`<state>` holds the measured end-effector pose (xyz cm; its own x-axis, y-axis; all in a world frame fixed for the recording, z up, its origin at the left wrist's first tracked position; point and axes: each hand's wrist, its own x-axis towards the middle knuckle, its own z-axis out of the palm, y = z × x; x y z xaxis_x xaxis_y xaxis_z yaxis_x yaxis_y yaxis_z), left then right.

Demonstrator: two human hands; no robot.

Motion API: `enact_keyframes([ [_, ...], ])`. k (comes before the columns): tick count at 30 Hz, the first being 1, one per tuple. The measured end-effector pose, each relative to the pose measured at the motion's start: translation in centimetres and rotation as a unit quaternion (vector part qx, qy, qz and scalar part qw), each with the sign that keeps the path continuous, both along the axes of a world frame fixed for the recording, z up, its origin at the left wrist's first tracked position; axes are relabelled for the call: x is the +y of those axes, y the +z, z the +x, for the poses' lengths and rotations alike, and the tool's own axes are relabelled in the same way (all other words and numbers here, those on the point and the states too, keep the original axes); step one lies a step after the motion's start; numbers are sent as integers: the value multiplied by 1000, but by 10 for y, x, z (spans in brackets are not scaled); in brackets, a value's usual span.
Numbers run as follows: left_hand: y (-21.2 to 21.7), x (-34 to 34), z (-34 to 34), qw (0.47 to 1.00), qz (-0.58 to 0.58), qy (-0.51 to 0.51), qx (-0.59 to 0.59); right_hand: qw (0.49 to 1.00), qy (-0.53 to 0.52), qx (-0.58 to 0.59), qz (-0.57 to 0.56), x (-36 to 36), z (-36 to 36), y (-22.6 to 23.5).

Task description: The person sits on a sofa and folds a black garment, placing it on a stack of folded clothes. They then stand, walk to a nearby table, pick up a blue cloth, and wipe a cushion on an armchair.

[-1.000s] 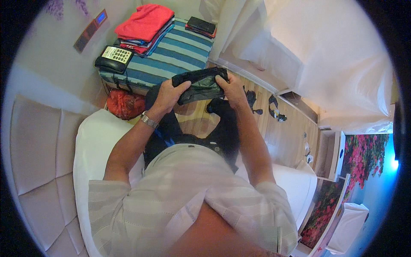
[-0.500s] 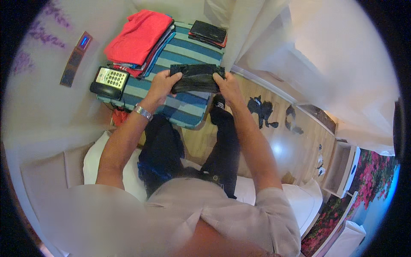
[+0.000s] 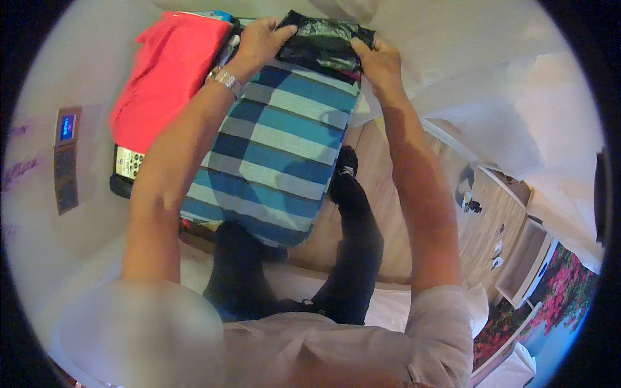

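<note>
A folded black cloth with a shiny, creased surface [image 3: 323, 44] is stretched between my hands at the far end of a blue, teal and grey striped surface [image 3: 284, 139]. My left hand [image 3: 262, 44] pinches its left edge, thumb on top. At the opposite edge, my right hand [image 3: 380, 64] grips it the same way. Under the cloth lies a low folded pile, with a red edge [image 3: 351, 75] showing; the rest is hidden. Left of my left hand is a stack of folded clothes topped by a bright red garment [image 3: 171, 77].
A desk phone [image 3: 125, 169] sits at the near left, partly covered by my forearm. Wall panel [image 3: 66, 158] at left; pale curtain [image 3: 466, 84] at right. Dark items [image 3: 467, 191] lie on the wooden floor [image 3: 381, 194] near a white open drawer [image 3: 522, 260].
Both hands have carried the folded black cloth forward, away from my body, onto the low pile at the far end. My view has shifted, and the striped surface appears larger.
</note>
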<state>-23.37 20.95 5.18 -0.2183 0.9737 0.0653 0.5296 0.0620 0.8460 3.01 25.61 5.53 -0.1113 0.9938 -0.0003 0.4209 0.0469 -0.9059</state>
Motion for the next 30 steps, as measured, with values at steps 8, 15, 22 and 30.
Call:
enact_keyframes([
  [8,-28,48,7,985,-17,10,169,989,-4,-146,26,39,2,-27],
  [15,-27,37,19,991,34,55,113,973,-37,-220,59,32,13,-36],
  [22,-5,5,33,949,202,-39,239,920,33,-248,302,-20,19,-32],
  [30,-17,13,39,885,237,-173,361,833,136,-328,424,-5,-22,-35],
])
